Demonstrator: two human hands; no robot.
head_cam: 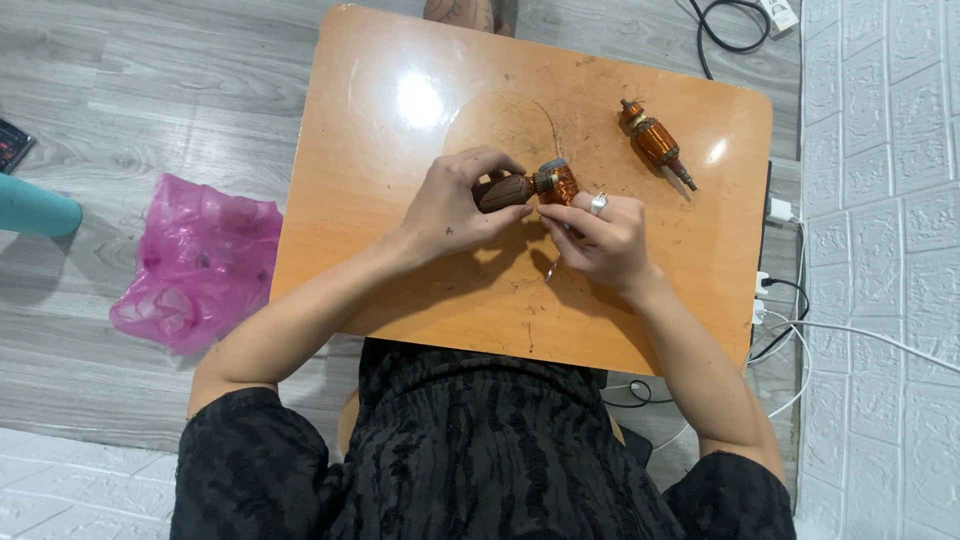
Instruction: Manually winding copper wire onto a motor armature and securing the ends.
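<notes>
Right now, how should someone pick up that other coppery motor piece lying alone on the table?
Probably by its thick copper-wound middle, from above: the spare armature lies flat and slanted on the table, with bare wood either side. Its thin shaft ends look harder to pinch.

- Pink plastic bag [195, 262]: crumpled, translucent, lying on the grey floor just left of my orange table [380, 90], beside my left forearm.
- Dark flat device [12, 145]: far left of the table at the frame's edge, cut off; whether it is a screen I cannot tell.
- Labels, signs: none I can see.
</notes>
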